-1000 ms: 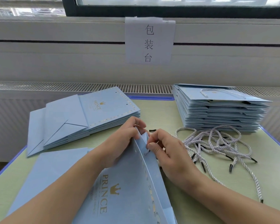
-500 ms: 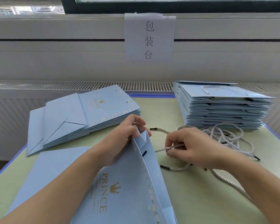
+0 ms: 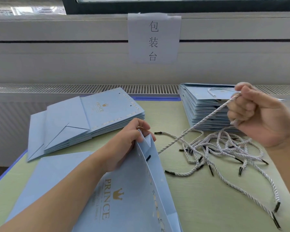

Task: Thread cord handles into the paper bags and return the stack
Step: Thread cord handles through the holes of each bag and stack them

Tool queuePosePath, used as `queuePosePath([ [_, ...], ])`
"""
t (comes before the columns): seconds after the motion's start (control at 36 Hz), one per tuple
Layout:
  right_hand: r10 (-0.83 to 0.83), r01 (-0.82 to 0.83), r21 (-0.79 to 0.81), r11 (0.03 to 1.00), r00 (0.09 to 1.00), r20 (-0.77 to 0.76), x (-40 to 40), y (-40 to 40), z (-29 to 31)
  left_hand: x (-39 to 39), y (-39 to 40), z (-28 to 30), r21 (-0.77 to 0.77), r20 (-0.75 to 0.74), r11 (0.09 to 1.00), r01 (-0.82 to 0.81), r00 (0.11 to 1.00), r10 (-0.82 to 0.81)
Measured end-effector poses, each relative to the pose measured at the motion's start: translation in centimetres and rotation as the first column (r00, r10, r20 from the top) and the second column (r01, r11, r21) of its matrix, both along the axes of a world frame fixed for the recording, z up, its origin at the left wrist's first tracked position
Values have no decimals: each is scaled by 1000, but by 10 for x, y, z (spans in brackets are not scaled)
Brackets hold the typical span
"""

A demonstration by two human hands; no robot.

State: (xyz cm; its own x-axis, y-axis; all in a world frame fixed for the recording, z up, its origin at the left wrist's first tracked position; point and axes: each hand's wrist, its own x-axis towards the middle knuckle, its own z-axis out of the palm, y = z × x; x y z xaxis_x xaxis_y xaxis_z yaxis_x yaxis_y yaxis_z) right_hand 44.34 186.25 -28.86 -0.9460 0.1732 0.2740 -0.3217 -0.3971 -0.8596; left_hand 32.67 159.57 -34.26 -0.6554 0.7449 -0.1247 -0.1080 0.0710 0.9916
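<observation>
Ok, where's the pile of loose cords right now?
In the head view, the pile of loose cords lies on the table right of centre, just in front of the tall bag stack, below the raised right hand.

L hand [image 3: 124,144]: fingers pinching bag top, forearm low | R hand [image 3: 259,118]: raised, fist gripping cord
</observation>
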Motion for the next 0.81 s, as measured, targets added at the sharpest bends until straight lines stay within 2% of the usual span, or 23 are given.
queuePosePath([
  [0.08, -7, 0, -134, 991, 999, -47, 3, 15, 1, 0, 0, 0, 1, 1, 1000, -1, 1000, 1],
  [0.14, 98, -129, -300, 945, 989, -115, 4, 25, 0, 0, 0, 0, -1, -2, 1000, -2, 1000, 2],
  [0.17, 98, -143, -399, 906, 987, -130, 4, 32, -2, 0, 0, 0, -3, -6, 1000, -2, 1000, 2],
  [0.22, -16, -34, -442, 896, 994, -110, 6, 36, -3, 0, 1, 0, -3, -9, 1000, -4, 1000, 4],
  [0.28, -165, 138, -282, 949, 984, -73, 7, 30, 3, 1, 1, 0, -2, -8, 1000, -6, 1000, 6],
  [0.36, -260, 259, -32, 965, 964, -51, 7, 6, 9, 1, 0, 1, -1, -15, 1000, -7, 1000, 7],
  [0.42, -269, 270, 134, 953, 963, -29, 8, -6, 10, 1, 0, 2, -1, -19, 1000, -9, 1000, 9],
  [0.47, -193, 182, 323, 929, 981, 2, 8, -20, 9, 0, -1, 2, 2, -17, 1000, -17, 1000, 17],
  [0.56, -42, 20, 652, 758, 999, 18, 8, -40, 5, -1, -2, 3, 21, -6, 999, -29, 1000, 29],
  [0.61, 83, -115, 727, 677, 993, 80, 9, -57, 4, -2, -3, 3, 51, 8, 998, -33, 999, 33],
  [0.69, 199, -359, 777, 517, 933, 299, 15, -75, 1, -3, -4, 2, 83, 28, 996, -39, 999, 37],
  [0.75, 161, -444, 835, 326, 896, 414, 20, -83, -5, -4, -4, 2, 100, 40, 994, -41, 999, 38],
  [0.81, 89, -444, 879, 177, 896, 435, 23, -90, -12, -5, -4, 2, 112, 49, 993, -41, 998, 36],
])
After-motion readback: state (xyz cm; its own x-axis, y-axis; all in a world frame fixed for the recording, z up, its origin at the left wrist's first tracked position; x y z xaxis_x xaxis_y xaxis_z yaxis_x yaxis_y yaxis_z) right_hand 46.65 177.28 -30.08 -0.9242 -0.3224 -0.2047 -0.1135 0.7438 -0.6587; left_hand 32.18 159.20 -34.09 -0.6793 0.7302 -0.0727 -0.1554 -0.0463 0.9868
